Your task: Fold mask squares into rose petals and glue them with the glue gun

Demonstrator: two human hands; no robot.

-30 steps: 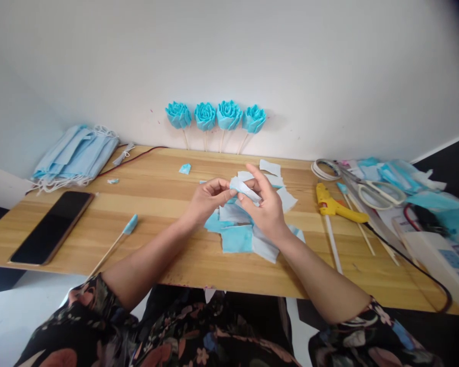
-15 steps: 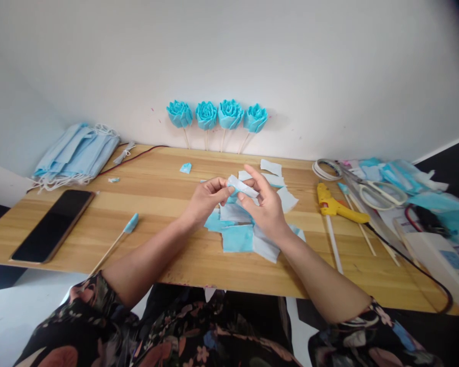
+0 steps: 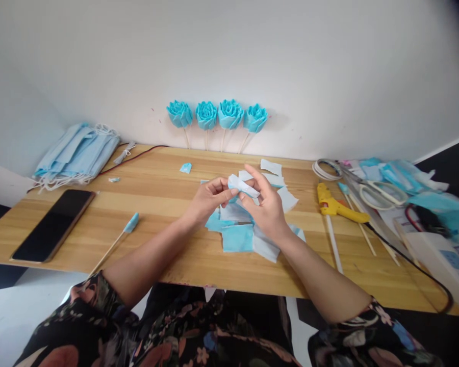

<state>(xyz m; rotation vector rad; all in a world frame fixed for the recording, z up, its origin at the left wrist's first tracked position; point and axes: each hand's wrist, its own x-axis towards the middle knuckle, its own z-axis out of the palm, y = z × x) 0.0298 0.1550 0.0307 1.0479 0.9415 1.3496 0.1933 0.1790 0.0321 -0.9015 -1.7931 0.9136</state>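
Between both hands is a small folded piece of face-mask fabric (image 3: 245, 185), white on the side facing me. My left hand (image 3: 210, 198) pinches its left end with thumb and fingers. My right hand (image 3: 265, 204) grips the right end between thumb and fingers, its index finger stretched up behind. Beneath them lie several cut fabric pieces (image 3: 237, 238), some blue and some white. A stick with a blue wrapped tip (image 3: 130, 223) rests near my left forearm. A small blue folded piece (image 3: 185, 167) lies beyond my left hand.
Several blue fabric flowers (image 3: 206, 115) on sticks lean against the wall. A stack of masks (image 3: 76, 153) and a phone (image 3: 53, 226) are at left. At right are a yellow glue gun (image 3: 338, 208), a tape roll (image 3: 326, 169), scissors (image 3: 382, 196) and a white box (image 3: 438, 262).
My left thumb has slid slightly to the right along the fabric piece. The piece has turned a little in my fingers; everything else is unchanged.
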